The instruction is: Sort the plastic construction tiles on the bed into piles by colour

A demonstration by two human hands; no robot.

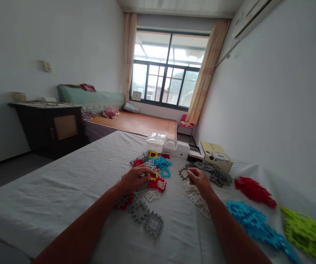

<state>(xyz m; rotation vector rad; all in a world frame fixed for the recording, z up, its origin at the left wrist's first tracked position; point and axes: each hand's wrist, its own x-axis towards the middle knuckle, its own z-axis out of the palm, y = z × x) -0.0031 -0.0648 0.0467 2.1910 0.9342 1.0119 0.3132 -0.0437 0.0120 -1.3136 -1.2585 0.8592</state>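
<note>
You're likely sorting: your right hand [198, 177] pinches a grey toothed plastic frame [181, 173], calling for release; left hand [137, 178] half-curled, hold unclear

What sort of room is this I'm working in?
Probably a bedroom in a home: a wide, low bed lies near a window hung with patterned curtains, and a dark cabinet stands beside the bed.

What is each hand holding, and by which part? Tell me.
The right hand seems to pinch a grey piece by its right edge. Whether the left hand holds anything cannot be told.
</note>
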